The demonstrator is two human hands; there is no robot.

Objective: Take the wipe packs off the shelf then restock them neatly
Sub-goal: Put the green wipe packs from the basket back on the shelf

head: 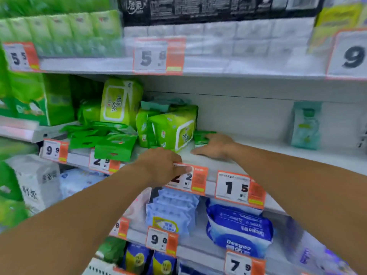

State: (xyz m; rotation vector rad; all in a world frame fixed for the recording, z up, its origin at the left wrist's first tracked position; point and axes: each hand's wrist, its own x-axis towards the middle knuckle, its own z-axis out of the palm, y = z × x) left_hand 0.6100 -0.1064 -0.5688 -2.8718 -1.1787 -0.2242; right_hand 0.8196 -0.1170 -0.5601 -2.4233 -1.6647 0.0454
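- Wipe packs (172,128): lime-green cluster seen on the middle shelf (278,153), left of centre, roughly 10 o'clock from frame centre. One pack is stood upright at the back, others are tipped and leaning against each other.
- Flat dark-green packets (111,141): piled loosely at 9 o'clock of the lime cluster, one overhanging the shelf's front edge.
- Left hand (160,167): placed on the shelf's front rail at 6 o'clock of the cluster. Fingers are curled over the rail, fingertips laid on a price tag (188,179). No pack is held.
- Right hand (214,146): laid palm-down on the shelf board at 3 o'clock of the cluster. Fingers are stretched toward a small green packet (202,136); touching is seen, a grasp cannot be told through the blur.
- Pale teal pack (305,126): stood upright alone against the back wall at 3 o'clock, well apart from both hands.
- Blue wipe packs (238,229): seen on the shelf below, at 6 o'clock of the right hand.
- Frame is motion-blurred throughout.
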